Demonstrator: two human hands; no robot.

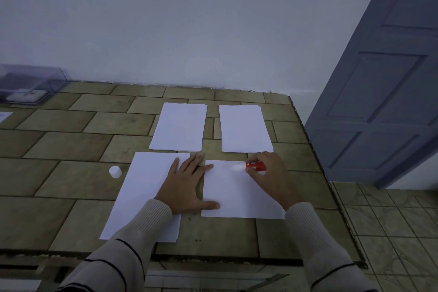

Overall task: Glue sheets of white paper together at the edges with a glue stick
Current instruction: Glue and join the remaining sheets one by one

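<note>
Right of centre in the frame, the right hand point(270, 173) pinches a short red glue stick point(254, 165), lying sideways with its pale tip on the top edge of a plain white sheet point(237, 197), while the left hand point(189, 182) rests flat, fingers spread, across that sheet's left edge.

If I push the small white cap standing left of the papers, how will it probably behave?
The white cap looks small and probably hollow plastic, so likely very light. It stands on a flat end on the table, so a gentle low push would probably slide it. Being round, it could roll away if it tips over.
</note>
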